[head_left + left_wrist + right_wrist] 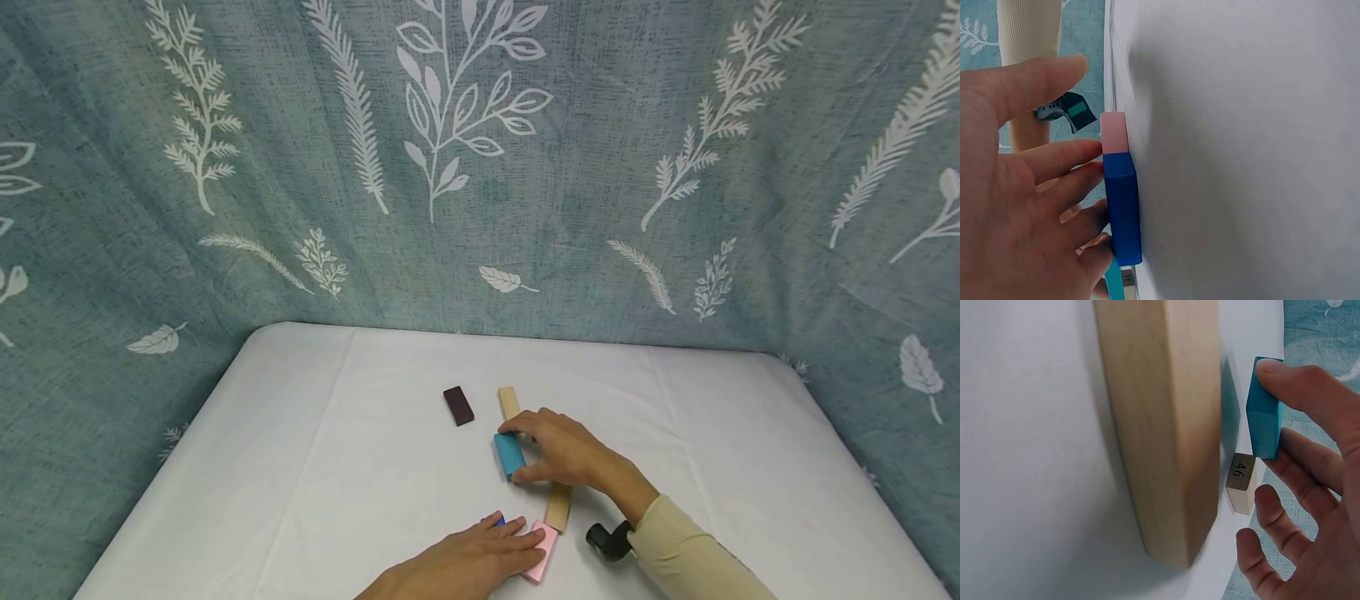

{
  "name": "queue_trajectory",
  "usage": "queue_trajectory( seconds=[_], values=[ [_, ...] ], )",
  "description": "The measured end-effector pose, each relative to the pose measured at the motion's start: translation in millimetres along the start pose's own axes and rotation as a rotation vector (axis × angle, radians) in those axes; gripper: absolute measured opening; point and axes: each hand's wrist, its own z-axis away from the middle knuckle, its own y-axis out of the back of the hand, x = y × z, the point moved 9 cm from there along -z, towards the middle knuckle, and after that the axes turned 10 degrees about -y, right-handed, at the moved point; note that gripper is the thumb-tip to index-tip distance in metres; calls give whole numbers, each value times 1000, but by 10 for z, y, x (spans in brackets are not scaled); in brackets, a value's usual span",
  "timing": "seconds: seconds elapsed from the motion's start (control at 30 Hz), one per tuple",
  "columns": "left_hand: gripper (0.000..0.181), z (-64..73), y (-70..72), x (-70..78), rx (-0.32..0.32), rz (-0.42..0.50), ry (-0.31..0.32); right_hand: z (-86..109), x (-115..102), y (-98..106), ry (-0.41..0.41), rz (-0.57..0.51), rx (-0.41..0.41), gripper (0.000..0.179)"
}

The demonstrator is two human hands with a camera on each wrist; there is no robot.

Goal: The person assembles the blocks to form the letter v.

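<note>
My right hand (570,450) pinches a teal block (510,454) between thumb and fingertips; in the right wrist view the teal block (1264,412) appears slightly off the cloth. Close to it is a plain wooden block (558,508), large in the right wrist foreground. Beyond the hand lies another light wooden block (509,402). My left hand (472,558) has its fingers stretched out over a pink block (550,546) and a blue block (493,520). From the left wrist, fingertips touch the side of the blue block (1124,206), with the pink block (1114,132) at its end.
A dark brown block (458,406) lies farther back, left of the wooden one. White cloth covers the table (360,467), and a patterned green-blue curtain (570,167) hangs behind it. A black wrist device (609,540) sits at the right sleeve.
</note>
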Motion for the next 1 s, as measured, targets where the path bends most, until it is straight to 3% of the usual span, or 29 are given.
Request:
queue_trajectory(
  seconds=[1.0],
  values=[
    [74, -12, -20, 4, -20, -3, 10, 204, 217, 287, -70, 49, 128, 63]
  ],
)
